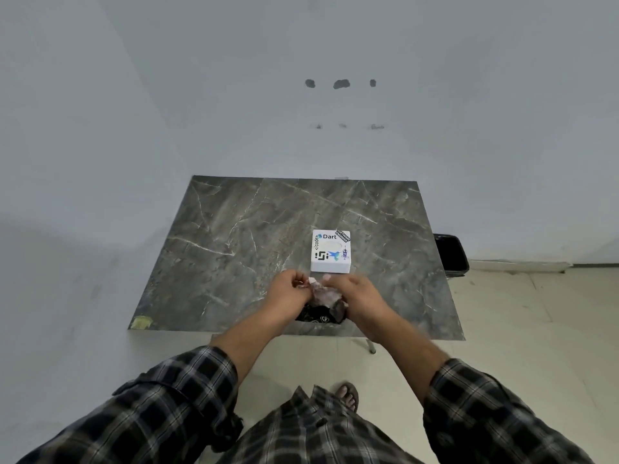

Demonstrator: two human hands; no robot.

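Standing at the near edge of the marbled grey desk (234, 236), the person held both hands close together over a small bundle. The left hand (290, 291) had its fingers (299, 278) curled inward, pinching the upper left edge of a crumpled pale wrapper (323, 294). The right hand (356, 296) gripped the same wrapper from the other side, its fingers (331, 279) bent round the top edge. The wrapper sat bunched between the two hands, raised a little above the desk. Its lower part met a black packet (318, 316) with white markings, which lay on the desk near the front edge and was partly hidden by both wrists. Whether wrapper and packet were joined could not be told.

Just beyond the hands a white box (331, 262) covered in stickers lay flat on the desk. A yellowish patch (142, 322) marked the desk's near left corner. A black bin (450, 251) stood on the floor beside the desk's right edge. Plaid sleeves (187, 396) were pushed back from the forearms, and a sandalled foot (348, 395) showed on the pale tiles below.
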